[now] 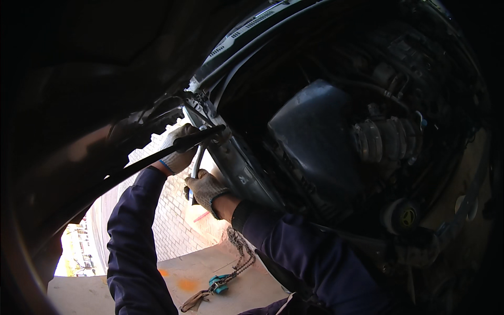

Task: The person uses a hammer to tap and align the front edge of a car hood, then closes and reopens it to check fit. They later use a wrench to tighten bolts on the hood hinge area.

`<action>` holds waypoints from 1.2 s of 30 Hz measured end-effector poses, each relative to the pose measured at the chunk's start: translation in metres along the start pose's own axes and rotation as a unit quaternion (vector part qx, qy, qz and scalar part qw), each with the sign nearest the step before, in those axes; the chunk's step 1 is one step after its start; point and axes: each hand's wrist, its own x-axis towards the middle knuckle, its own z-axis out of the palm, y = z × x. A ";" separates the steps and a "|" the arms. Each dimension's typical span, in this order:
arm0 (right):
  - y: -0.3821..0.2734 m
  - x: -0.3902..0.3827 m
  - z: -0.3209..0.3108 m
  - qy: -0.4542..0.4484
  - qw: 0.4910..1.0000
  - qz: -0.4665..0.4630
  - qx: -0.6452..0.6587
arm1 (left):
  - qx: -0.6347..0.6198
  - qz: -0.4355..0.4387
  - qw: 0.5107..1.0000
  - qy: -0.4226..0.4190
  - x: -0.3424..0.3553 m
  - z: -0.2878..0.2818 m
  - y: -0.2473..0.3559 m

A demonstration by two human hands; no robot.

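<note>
Wrench (198,164), a slim metal bar, stands nearly upright beside the corner of an open car engine bay, its upper end up at the hood hinge (195,102) and its lower end in the right hand (206,188). That gloved hand is closed around the handle. The left hand (176,149), also gloved, is wrapped around a dark prop rod (157,156) that slants across both arms. The tool looks stiff and fairly light, smooth enough to slip in cloth gloves; it seems best held low on the handle, as here, for leverage. To the right sit the black air box (315,136) and ribbed intake hose (386,139). Below, on a pale slab (184,273), a chain (239,257) trails to a teal hook (218,283).
</note>
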 end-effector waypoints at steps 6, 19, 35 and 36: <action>-0.002 -0.002 -0.004 -0.004 1.000 0.015 0.013 | 0.040 0.030 0.998 -0.037 0.002 -0.005 -0.008; -0.008 -0.006 -0.006 -0.010 1.000 0.027 0.004 | 0.040 0.045 0.998 -0.024 -0.002 -0.002 -0.024; -0.002 0.002 -0.015 -0.060 0.922 -0.216 -0.316 | -0.173 -0.370 0.913 0.005 -0.115 0.041 0.004; 0.004 0.004 -0.014 -0.070 0.915 -0.247 -0.312 | -0.155 -0.325 0.933 0.019 -0.115 0.047 -0.015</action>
